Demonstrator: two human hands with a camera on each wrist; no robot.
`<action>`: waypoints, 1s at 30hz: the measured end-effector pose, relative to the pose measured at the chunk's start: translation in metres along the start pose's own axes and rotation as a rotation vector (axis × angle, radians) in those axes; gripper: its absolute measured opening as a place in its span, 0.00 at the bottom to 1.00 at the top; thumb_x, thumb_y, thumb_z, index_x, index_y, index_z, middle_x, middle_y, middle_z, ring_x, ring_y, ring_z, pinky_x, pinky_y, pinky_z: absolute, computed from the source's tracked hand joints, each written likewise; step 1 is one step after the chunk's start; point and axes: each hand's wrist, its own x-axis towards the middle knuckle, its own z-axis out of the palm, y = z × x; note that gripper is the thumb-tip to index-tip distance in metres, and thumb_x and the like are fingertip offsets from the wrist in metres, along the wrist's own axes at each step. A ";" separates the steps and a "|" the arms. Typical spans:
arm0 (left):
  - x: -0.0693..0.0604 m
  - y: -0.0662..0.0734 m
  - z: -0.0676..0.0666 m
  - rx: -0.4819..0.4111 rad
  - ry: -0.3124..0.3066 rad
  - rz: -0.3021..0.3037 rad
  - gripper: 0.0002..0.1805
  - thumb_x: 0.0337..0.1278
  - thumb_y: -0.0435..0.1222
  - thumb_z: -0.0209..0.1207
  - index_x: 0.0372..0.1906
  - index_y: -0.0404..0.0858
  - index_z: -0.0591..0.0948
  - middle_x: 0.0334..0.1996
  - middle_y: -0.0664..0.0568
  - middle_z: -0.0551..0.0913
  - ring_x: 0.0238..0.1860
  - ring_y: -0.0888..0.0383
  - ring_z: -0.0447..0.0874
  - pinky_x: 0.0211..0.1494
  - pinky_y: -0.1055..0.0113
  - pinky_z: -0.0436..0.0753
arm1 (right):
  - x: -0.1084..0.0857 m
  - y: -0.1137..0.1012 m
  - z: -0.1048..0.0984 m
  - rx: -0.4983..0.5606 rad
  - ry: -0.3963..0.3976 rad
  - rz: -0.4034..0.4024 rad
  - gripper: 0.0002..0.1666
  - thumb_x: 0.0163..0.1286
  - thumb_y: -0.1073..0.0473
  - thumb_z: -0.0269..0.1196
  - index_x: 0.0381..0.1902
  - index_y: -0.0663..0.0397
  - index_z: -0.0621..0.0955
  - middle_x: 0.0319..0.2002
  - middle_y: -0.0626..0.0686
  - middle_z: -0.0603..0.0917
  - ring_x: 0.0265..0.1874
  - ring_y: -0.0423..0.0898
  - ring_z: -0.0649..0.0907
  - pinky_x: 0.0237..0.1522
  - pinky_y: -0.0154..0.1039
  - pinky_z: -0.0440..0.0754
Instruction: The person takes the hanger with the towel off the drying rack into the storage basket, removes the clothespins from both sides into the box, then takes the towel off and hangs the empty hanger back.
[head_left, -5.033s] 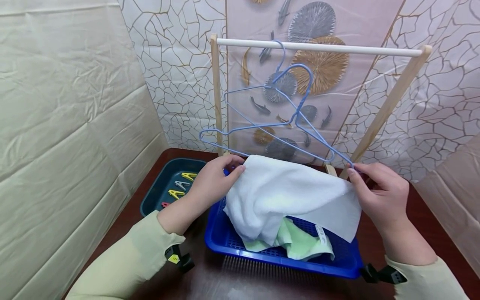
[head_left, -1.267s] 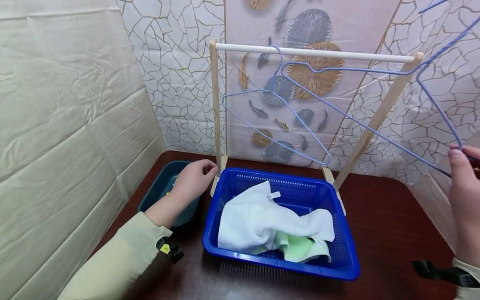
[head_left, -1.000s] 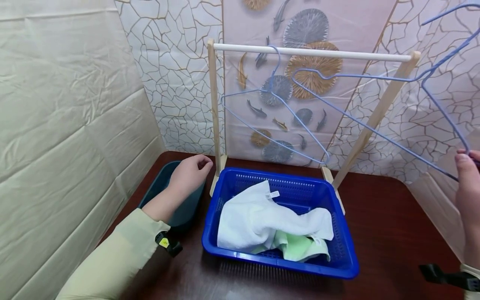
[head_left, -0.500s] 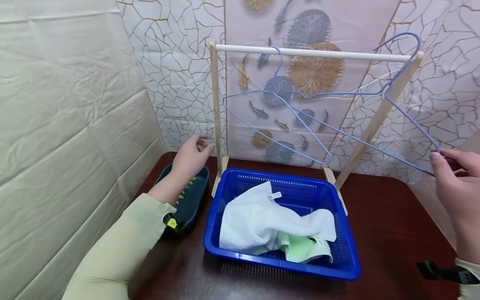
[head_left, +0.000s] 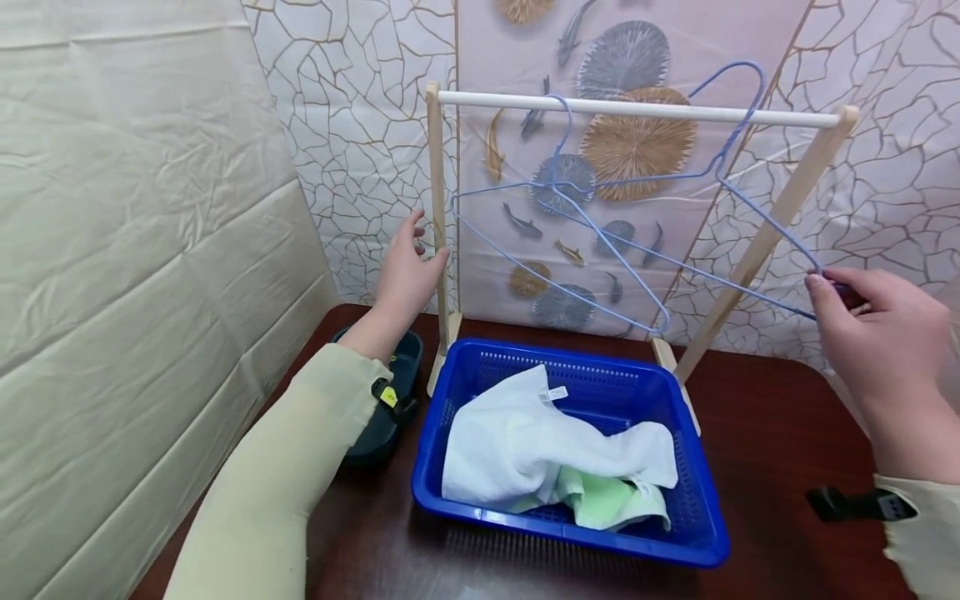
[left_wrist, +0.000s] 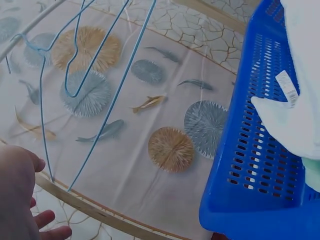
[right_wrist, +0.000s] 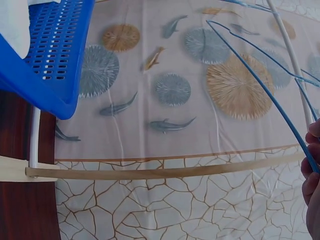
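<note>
My right hand (head_left: 881, 333) pinches the lower right corner of a blue wire hanger (head_left: 723, 157); the right wrist view shows these fingers on the hanger (right_wrist: 266, 90) too. Its hook reaches above the white rod (head_left: 637, 108) of a wooden rack; I cannot tell whether they touch. A second blue hanger (head_left: 555, 167) hangs from the rod's left half, partly overlapped by the first. My left hand (head_left: 408, 267) is raised with fingers apart beside the rack's left post, holding nothing. A white towel (head_left: 517, 442) and a light green cloth (head_left: 603, 500) lie in the blue basket (head_left: 570, 550).
A dark green tray (head_left: 375, 442), partly hidden by my left forearm, stands left of the basket. The rack's wooden feet rest on the brown table (head_left: 765, 467) behind the basket. A patterned sheet hangs behind, with beige fabric at the left.
Five seconds ago my left hand held up the white towel; it now lies in the basket. The held hanger swung far right, then came back left to the rod. My left hand rose beside the post.
</note>
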 end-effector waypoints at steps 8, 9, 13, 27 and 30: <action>0.010 0.000 0.010 -0.048 -0.013 0.011 0.37 0.72 0.44 0.55 0.78 0.61 0.52 0.70 0.54 0.68 0.62 0.55 0.74 0.50 0.58 0.82 | 0.013 -0.003 0.021 0.036 0.030 -0.068 0.20 0.70 0.52 0.62 0.48 0.62 0.86 0.39 0.65 0.85 0.32 0.12 0.61 0.36 0.17 0.55; 0.011 -0.001 0.011 -0.049 -0.006 0.010 0.37 0.72 0.43 0.55 0.78 0.62 0.52 0.70 0.54 0.68 0.62 0.55 0.74 0.49 0.58 0.82 | 0.013 -0.003 0.023 0.046 0.036 -0.078 0.19 0.70 0.53 0.62 0.48 0.63 0.86 0.39 0.65 0.85 0.32 0.12 0.61 0.36 0.16 0.56; 0.013 -0.001 0.015 -0.052 0.008 0.021 0.35 0.73 0.42 0.53 0.78 0.63 0.53 0.68 0.54 0.70 0.60 0.56 0.75 0.49 0.58 0.83 | 0.012 -0.001 0.029 0.066 0.040 -0.088 0.19 0.70 0.54 0.62 0.47 0.65 0.86 0.38 0.67 0.85 0.32 0.11 0.60 0.37 0.16 0.56; 0.014 0.000 0.018 -0.022 0.021 0.044 0.37 0.72 0.40 0.55 0.78 0.59 0.54 0.65 0.53 0.71 0.59 0.55 0.76 0.48 0.59 0.83 | 0.004 0.004 0.042 0.049 0.037 -0.121 0.16 0.69 0.57 0.63 0.46 0.64 0.86 0.37 0.65 0.85 0.33 0.18 0.63 0.36 0.18 0.54; 0.013 0.000 0.018 -0.010 0.026 0.051 0.37 0.72 0.39 0.56 0.79 0.58 0.54 0.65 0.53 0.72 0.59 0.55 0.76 0.48 0.59 0.82 | 0.002 0.005 0.044 0.060 0.036 -0.125 0.15 0.68 0.58 0.64 0.45 0.64 0.86 0.36 0.65 0.85 0.34 0.11 0.60 0.37 0.17 0.54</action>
